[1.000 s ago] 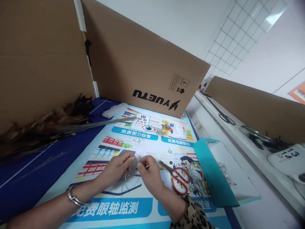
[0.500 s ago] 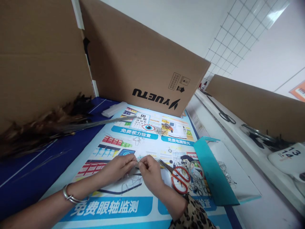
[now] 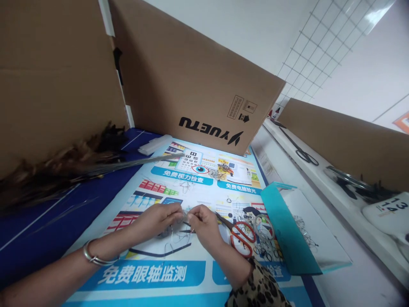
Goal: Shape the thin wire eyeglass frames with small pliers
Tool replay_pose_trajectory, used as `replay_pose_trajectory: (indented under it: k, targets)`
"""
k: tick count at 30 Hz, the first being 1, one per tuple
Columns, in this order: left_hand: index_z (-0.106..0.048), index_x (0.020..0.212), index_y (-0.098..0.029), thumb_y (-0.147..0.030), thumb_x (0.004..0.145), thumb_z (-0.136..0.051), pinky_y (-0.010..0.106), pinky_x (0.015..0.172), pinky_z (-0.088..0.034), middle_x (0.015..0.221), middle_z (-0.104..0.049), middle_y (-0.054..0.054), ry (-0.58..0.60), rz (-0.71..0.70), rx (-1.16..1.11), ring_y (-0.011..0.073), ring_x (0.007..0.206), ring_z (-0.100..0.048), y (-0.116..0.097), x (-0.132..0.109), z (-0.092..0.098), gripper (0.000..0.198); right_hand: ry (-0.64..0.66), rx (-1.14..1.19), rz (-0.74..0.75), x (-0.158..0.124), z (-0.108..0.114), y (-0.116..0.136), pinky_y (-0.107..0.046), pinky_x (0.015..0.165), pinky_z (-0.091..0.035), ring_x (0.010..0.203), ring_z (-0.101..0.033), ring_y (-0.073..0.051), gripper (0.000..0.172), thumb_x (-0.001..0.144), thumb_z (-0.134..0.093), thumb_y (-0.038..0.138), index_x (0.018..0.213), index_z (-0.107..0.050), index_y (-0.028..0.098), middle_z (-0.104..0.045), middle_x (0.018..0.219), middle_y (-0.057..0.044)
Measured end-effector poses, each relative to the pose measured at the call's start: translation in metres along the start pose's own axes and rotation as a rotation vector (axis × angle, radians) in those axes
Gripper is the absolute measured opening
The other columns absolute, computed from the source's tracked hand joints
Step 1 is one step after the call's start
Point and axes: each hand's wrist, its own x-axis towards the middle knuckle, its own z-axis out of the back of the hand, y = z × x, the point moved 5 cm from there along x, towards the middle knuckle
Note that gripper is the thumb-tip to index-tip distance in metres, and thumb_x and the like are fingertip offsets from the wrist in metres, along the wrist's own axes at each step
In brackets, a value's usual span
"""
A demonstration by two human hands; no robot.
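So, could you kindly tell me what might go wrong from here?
The thin strand at the left hand could tangle with loose strands beneath. The right hand might brush the red-handled scissors, whose tip lies close beside it. The small loops heaped near the scissors' handles could snag if those are lifted.

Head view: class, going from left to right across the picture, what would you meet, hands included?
Brown feathery pile, left hand, right hand, red-handled scissors, teal box, white container marked 13 14.
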Motion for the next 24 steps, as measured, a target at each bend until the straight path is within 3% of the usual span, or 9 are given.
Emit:
replay_pose_trajectory:
  k: [6, 11, 15, 24]
  targets:
    - [-0.056, 0.075, -0.02, -0.042, 0.086, -0.043, 0.02, 0.043, -0.034, 0.057, -0.056, -0.004, 0.1, 0.14, -0.377, 0.0112, 0.042, -0.047, -0.001, -0.001, -0.007, 0.028, 0.028, 0.108, -0.025, 0.006, 0.0, -0.012, -0.02, 0.05, -0.039, 0.051, -0.048, -0.009, 0.014, 0.078, -0.058, 0.032, 0.083, -0.058, 0.018, -0.051, 0.058, 0.005]
    - [-0.051, 0.066, -0.019, -0.046, 0.085, -0.046, 0.019, 0.039, -0.03, 0.051, -0.049, -0.006, -0.121, 0.21, -0.499, 0.0093, 0.039, -0.042, 0.005, 0.0, -0.002, 0.033, -0.034, 0.161, 0.001, 0.006, 0.0, -0.01, -0.02, 0.049, -0.04, 0.055, -0.048, -0.01, 0.023, 0.077, -0.061, 0.035, 0.093, -0.055, 0.019, -0.051, 0.065, 0.004]
    - [-0.051, 0.07, -0.019, -0.049, 0.083, -0.048, 0.019, 0.039, -0.032, 0.053, -0.051, -0.006, -0.212, 0.26, -0.598, 0.01, 0.041, -0.045, 0.009, -0.001, -0.001, 0.032, -0.045, 0.152, 0.001, 0.003, -0.002, -0.006, -0.019, 0.049, -0.038, 0.055, -0.048, -0.009, 0.02, 0.078, -0.06, 0.035, 0.089, -0.054, 0.019, -0.053, 0.065, 0.004]
    - [-0.051, 0.072, -0.019, -0.049, 0.084, -0.048, 0.02, 0.042, -0.035, 0.055, -0.055, -0.004, -0.216, 0.247, -0.63, 0.0111, 0.044, -0.05, 0.009, -0.003, -0.003, 0.033, -0.102, 0.139, -0.051, 0.003, 0.001, -0.012, -0.018, 0.043, -0.036, 0.048, -0.049, -0.008, 0.017, 0.078, -0.058, 0.034, 0.081, -0.055, 0.017, -0.056, 0.063, 0.003]
